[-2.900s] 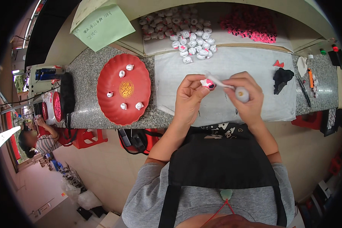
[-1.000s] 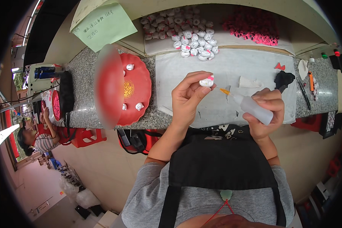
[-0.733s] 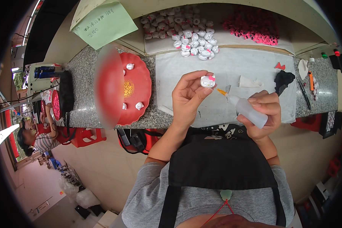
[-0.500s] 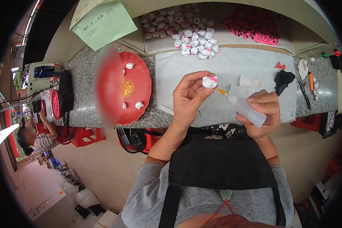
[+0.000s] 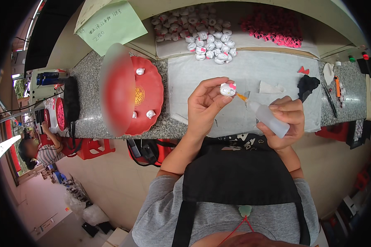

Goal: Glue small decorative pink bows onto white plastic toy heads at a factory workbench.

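Observation:
My left hand (image 5: pixel 207 101) pinches a small white cat-head figure (image 5: pixel 227 89) with a pink bow, held up over the white paper sheet (image 5: pixel 218 70). Wrapped in my right hand (image 5: pixel 285 119) is a translucent squeeze bottle (image 5: pixel 271 120), tilted so its orange nozzle (image 5: pixel 241 97) points at the figure. The tip lies at or very close to the figure's lower right edge; I cannot tell whether it touches. On my left, a red scalloped tray (image 5: pixel 154 94) carries several white figures like this one; a blurred patch covers its left part.
White pieces (image 5: pixel 218 49) are heaped on the shelf at the back, with a pile of pink pieces (image 5: pixel 272 31) beside them. Right of the sheet's middle lie a white cloth scrap (image 5: pixel 271 87), a black cloth (image 5: pixel 307 87) and a dark pen (image 5: pixel 329 100). Another person (image 5: pixel 47 144) sits far left.
My left hand has turned the figure slightly, so its face shows more. The bottle's nozzle has shifted a little to the right and downward.

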### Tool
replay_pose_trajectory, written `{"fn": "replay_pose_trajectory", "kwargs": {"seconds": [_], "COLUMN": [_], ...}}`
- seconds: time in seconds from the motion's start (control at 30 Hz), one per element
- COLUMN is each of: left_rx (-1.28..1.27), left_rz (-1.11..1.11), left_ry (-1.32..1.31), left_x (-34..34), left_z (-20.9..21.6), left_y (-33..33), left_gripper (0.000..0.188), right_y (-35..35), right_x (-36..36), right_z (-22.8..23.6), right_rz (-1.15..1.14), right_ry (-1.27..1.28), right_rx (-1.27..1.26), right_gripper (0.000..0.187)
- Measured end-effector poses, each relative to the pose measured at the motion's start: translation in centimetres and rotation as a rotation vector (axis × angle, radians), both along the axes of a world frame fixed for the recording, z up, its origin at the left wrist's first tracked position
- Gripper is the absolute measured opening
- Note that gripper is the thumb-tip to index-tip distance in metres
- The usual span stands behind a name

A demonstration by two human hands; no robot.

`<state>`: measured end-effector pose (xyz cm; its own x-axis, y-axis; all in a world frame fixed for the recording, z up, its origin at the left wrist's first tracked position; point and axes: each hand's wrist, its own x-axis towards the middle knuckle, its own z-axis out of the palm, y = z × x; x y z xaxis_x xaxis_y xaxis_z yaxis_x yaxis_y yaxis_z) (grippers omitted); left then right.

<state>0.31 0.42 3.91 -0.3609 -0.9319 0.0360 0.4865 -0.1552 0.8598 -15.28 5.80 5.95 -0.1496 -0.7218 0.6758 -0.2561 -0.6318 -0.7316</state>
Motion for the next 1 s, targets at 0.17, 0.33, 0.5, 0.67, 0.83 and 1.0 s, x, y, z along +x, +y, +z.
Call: {"fn": "replay_pose_trajectory", "kwargs": {"seconds": [0.17,0.33,0.5,0.67,0.83,1.0], "left_rx": [0.014,-0.074,-0.252,-0.275,-0.244,-0.139], "left_rz": [0.002,0.022,0.048,0.057,0.029,0.082], "left_ry": [-0.045,-0.081,-0.214,-0.256,-0.281,-0.182], "left_x": [-0.1,-0.1,-0.2,-0.1,0.2,1.4], "left_z": [-0.2,-0.4,-0.4,-0.4,-0.3,-0.7], "left_y": [0.1,0.0,-0.1,-0.3,-0.4,-1.1], "left_gripper": [0.035,0.034,0.032,0.032,0.032,0.034], "right_y": [0.0,0.0,0.0,0.3,-0.2,-0.7], "right_x": [0.0,0.0,0.2,0.1,-0.2,-1.3], "right_z": [0.0,-0.1,0.1,0.3,0.2,-0.4], "right_rz": [0.019,0.01,0.006,0.04,0.023,0.019], "right_ry": [0.007,0.002,0.005,0.016,-0.006,-0.097], "right_rx": [0.006,0.008,0.019,0.095,0.054,0.192], "right_gripper": [0.045,0.044,0.044,0.033,0.04,0.031]}}
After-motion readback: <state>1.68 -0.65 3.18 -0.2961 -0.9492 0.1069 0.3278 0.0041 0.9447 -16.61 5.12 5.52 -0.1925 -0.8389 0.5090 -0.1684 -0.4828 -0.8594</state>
